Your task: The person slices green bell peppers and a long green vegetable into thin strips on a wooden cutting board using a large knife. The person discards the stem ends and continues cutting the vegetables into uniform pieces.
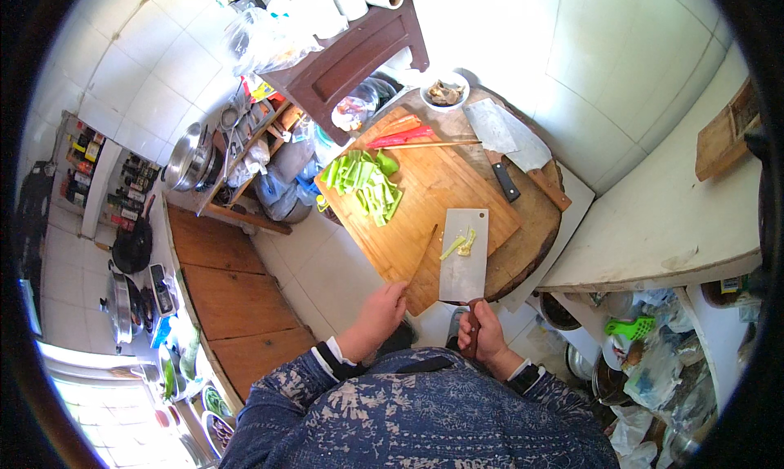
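My right hand (488,334) grips the wooden handle of a cleaver (463,279), its blade lying flat over the near right part of a wooden cutting board (422,199). Pale green pepper scraps (465,242) rest on the blade. My left hand (386,310) is at the board's near corner, its fingers closed on the near end of a thin wooden chopstick (422,259). Sliced green peppers (361,181) lie in a pile on the board's left part. Behind them are red peppers (401,137), an orange pepper (401,123) and another chopstick (438,144).
Under the board is a round wooden block (527,248), with two more cleavers (490,126) (530,146) and a white bowl of brownish food (444,91) on it. A countertop (655,242) stands right, a dark wooden stand (355,52) behind, and wooden cabinets (239,297) left.
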The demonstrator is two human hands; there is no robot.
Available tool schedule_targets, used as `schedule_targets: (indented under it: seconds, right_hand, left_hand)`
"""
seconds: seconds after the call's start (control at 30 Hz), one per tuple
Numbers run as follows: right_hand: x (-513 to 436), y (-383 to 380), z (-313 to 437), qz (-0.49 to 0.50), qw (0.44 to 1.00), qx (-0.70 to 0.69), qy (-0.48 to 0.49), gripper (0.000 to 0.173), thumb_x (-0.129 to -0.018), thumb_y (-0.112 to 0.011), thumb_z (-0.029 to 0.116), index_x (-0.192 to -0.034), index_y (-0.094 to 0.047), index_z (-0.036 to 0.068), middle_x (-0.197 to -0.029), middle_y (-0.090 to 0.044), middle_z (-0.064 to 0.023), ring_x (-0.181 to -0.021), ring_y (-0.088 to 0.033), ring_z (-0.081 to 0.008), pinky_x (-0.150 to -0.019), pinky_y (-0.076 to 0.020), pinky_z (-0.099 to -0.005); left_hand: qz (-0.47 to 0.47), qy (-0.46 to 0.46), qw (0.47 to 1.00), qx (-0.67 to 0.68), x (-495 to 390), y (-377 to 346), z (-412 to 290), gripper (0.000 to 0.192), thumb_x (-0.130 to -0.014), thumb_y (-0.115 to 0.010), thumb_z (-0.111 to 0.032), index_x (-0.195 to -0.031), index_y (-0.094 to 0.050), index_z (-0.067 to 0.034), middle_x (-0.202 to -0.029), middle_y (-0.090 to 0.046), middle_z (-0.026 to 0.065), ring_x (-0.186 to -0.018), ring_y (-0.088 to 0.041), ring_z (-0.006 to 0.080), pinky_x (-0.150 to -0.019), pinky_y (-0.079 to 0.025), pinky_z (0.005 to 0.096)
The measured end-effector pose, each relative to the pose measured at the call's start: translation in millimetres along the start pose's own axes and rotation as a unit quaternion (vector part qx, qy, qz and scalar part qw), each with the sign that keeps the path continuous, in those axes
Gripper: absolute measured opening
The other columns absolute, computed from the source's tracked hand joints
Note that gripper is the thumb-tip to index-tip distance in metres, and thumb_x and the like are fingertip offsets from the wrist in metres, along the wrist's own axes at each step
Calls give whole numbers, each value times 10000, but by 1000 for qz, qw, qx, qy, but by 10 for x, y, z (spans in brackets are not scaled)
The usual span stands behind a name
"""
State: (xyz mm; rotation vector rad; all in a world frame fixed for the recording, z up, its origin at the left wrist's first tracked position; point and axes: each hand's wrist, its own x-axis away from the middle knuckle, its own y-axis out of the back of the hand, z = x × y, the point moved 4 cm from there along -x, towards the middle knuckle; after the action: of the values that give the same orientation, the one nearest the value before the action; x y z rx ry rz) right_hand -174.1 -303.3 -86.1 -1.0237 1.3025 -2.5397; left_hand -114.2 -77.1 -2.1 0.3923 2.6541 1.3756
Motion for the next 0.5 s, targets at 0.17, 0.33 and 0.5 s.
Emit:
schedule_targets:
  seconds: [0.17, 0.33, 0.5]
  right_hand:
    - [27, -20, -51, -6, 1000, 5, 15, 268, -1106, -408, 445, -1154, -457, 185, -740, -497, -41, -499, -494, -173, -457, -470, -362]
    - [24, -58, -122, -34, 999, 9, 15, 297, -1111, -398, 434, -1196, -482, 162, -742, -496, -42, -499, -492, -167, -457, -474, -359]
    - [16, -89, -124, -11, 1000, 10, 26, 300, -1112, -401, 429, -1201, -484, 154, -743, -494, -45, -499, -489, -170, -457, -475, -362]
  left_hand:
    - [20, 7, 999, -27, 113, 12, -60, 301, -904, -652, -78, -1198, -637, -16, -996, -676, 202, -912, -665, 398, -780, -553, 470]
    - [15, -12, 1000, -9, 142, -114, -169, 294, -914, -676, -91, -1197, -638, -17, -979, -684, 191, -887, -675, 387, -770, -559, 449]
    - [14, -14, 999, 26, 171, -181, -165, 305, -922, -682, -100, -1212, -637, -22, -978, -683, 189, -885, -677, 381, -770, -561, 443]
